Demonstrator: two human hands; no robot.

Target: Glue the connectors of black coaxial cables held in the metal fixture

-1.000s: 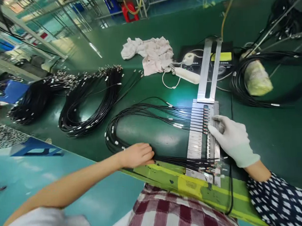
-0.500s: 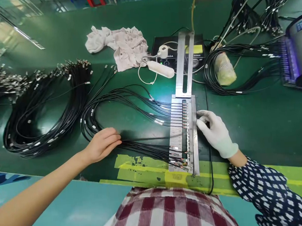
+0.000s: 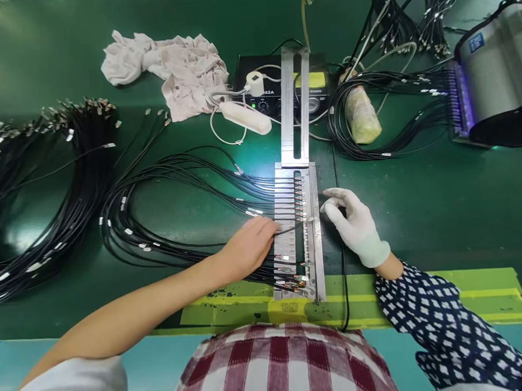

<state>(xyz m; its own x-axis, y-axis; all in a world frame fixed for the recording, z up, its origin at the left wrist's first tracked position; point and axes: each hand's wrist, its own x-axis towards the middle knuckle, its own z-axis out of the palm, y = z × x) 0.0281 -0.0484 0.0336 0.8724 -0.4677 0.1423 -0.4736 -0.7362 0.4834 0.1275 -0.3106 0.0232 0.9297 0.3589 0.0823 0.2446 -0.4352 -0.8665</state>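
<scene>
My bare left hand (image 3: 255, 246) is closed in a pinch on a black cable (image 3: 289, 229), near its metal-tipped end. That end lies over the slotted metal fixture (image 3: 284, 229), pointing at its right-hand bar. Several black cables (image 3: 260, 187) lie side by side in the upper slots, their tips along the bar. More cable ends (image 3: 293, 283) are bunched at the fixture's lower end. In a white glove, my right hand (image 3: 353, 226) rests just right of the fixture, fingers loosely bent and apart, with nothing visible held.
Coiled black cables (image 3: 67, 227) lie at left. Behind the fixture stand a black control box (image 3: 249, 72), a white lamp-like device (image 3: 246, 116) and a crumpled cloth (image 3: 190, 72). A wrapped yellowish bundle (image 3: 362, 116) and a grey machine (image 3: 502, 75) with purple light are at right.
My left hand has moved right with the cable, from the table to the fixture's edge. My right hand has come slightly away from the fixture's side. The view has shifted.
</scene>
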